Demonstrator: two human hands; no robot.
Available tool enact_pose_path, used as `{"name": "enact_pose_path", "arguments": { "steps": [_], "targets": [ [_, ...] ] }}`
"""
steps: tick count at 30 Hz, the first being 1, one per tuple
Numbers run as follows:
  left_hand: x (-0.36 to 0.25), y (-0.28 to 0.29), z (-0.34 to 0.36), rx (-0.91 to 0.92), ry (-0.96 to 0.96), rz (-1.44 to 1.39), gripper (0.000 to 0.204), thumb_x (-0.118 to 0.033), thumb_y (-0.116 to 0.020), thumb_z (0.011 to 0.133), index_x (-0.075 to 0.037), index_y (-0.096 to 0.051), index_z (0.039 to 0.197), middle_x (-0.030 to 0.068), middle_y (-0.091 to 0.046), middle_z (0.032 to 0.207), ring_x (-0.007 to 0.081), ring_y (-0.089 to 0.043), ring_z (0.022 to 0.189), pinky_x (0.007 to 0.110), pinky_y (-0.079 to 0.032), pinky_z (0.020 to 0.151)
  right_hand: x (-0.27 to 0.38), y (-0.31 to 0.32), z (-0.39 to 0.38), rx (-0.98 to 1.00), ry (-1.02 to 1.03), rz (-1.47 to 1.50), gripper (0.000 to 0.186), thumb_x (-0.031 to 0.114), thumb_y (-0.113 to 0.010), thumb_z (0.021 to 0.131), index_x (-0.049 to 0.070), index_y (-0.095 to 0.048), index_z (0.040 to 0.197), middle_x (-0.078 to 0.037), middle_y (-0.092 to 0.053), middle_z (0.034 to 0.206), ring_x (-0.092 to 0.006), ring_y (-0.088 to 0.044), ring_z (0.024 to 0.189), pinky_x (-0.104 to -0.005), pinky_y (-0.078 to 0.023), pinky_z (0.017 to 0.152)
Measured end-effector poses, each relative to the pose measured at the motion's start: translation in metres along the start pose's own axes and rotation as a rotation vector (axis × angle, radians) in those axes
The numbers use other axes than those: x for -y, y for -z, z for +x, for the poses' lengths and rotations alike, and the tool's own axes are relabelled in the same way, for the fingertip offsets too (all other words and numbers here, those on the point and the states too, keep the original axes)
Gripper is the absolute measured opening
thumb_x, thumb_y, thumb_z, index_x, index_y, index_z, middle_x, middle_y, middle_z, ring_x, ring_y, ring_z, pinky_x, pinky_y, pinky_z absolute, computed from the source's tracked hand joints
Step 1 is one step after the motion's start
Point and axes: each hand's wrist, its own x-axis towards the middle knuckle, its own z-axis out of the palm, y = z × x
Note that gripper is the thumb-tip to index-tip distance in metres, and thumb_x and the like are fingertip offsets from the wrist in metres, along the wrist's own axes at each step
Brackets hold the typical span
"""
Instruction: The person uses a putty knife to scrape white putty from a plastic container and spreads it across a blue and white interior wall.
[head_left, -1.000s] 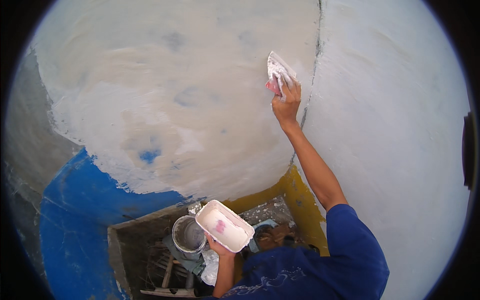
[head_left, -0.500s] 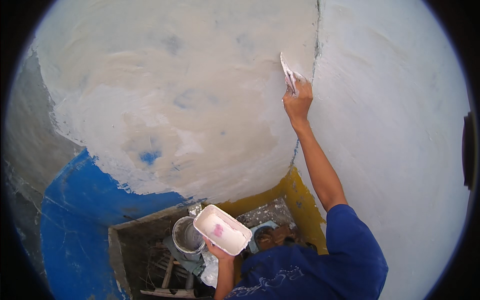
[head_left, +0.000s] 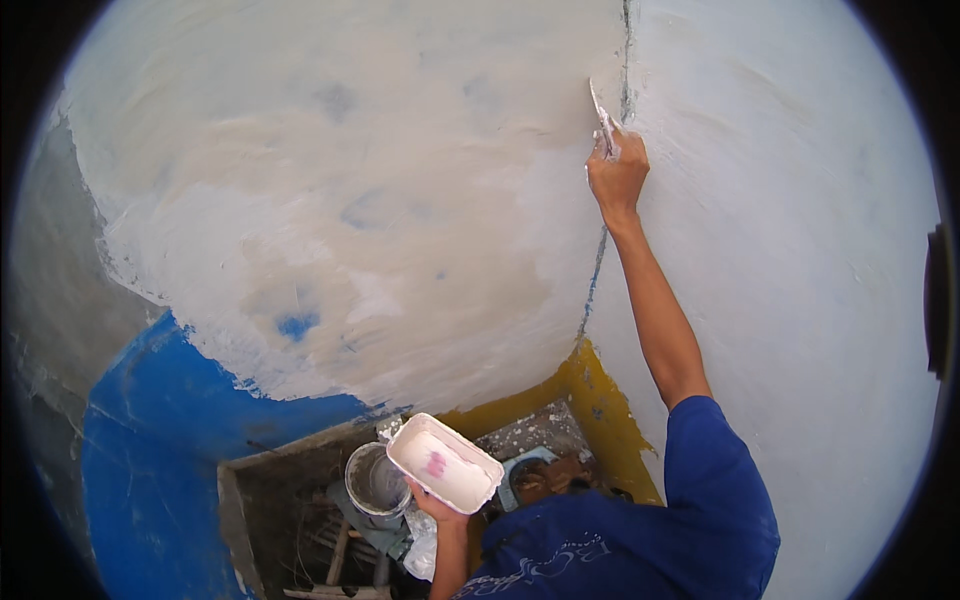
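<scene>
"Left wall (head_left: 350, 230) and right wall (head_left: 800, 250), both pale-coated, meet at a rough, dark corner seam (head_left: 627, 60). State of the hands?"

"Right hand (head_left: 618, 172): closed around a smeared spreader (head_left: 601, 108), raised just left of the seam. Its blade shows nearly edge-on; whether it presses on the wall, I cannot tell. Left hand (head_left: 437, 503): gripping a rectangular tray (head_left: 487, 490) at its near side, well below the spreader. White paste (head_left: 452, 476) inside, marked by a pink patch (head_left: 436, 464)."

"Surrounding items and obstructions?"

"One grey-smeared bucket (head_left: 358, 476), just left of the tray. Grey-green cloth (head_left: 385, 538) and pieces of wood (head_left: 338, 558) lie lower down; crumpled whitish plastic (head_left: 422, 556) shows below the left hand. A light-blue item (head_left: 510, 478) is partly hidden by the blue shirt (head_left: 720, 460)."

"Surface and room?"

"Left wall: patchy beige and white, with a blue spot (head_left: 297, 326) showing through. The coating ends raggedly above blue paint (head_left: 170, 450); bare grey surface (head_left: 60, 240) at far left. Yellow paint (head_left: 605, 410) covers the low corner. Right wall: more even, whitish."
</scene>
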Motion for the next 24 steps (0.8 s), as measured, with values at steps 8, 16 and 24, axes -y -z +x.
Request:
{"name": "enact_pose_path", "arguments": {
  "steps": [8,16,24],
  "targets": [
    [0.008,-0.012,0.004,-0.022,0.042,-0.043,0.064,-0.058,-0.038,0.094,-0.013,-0.040,0.140,0.0102,-0.052,0.132,0.0344,-0.052,0.119,0.057,-0.045,0.096,0.009,0.007,0.094,-0.103,-0.154,0.213,0.029,0.003,-0.064,0.074,0.005,-0.071,0.103,-0.016,-0.062,0.079,-0.0302,-0.061,0.071,-0.0413,-0.049,0.064],
    [0.012,-0.007,0.004,-0.051,0.030,0.017,0.064,-0.058,-0.038,0.094,-0.014,-0.040,0.141,0.0091,-0.052,0.133,0.0336,-0.051,0.120,0.056,-0.043,0.098,0.024,0.010,0.032,-0.001,-0.084,0.145,0.027,0.008,-0.066,0.075,0.005,-0.072,0.101,-0.016,-0.062,0.074,-0.0313,-0.061,0.070,-0.0416,-0.049,0.065],
    [0.016,0.002,0.004,-0.022,0.055,-0.005,0.062,-0.056,-0.037,0.096,-0.012,-0.041,0.140,0.0079,-0.051,0.134,0.0326,-0.050,0.122,0.056,-0.040,0.102,0.033,-0.016,0.030,-0.095,0.016,0.047,0.024,0.006,-0.068,0.075,0.004,-0.071,0.099,-0.017,-0.063,0.077,-0.0334,-0.061,0.067,-0.0413,-0.048,0.065]
  ]
}}
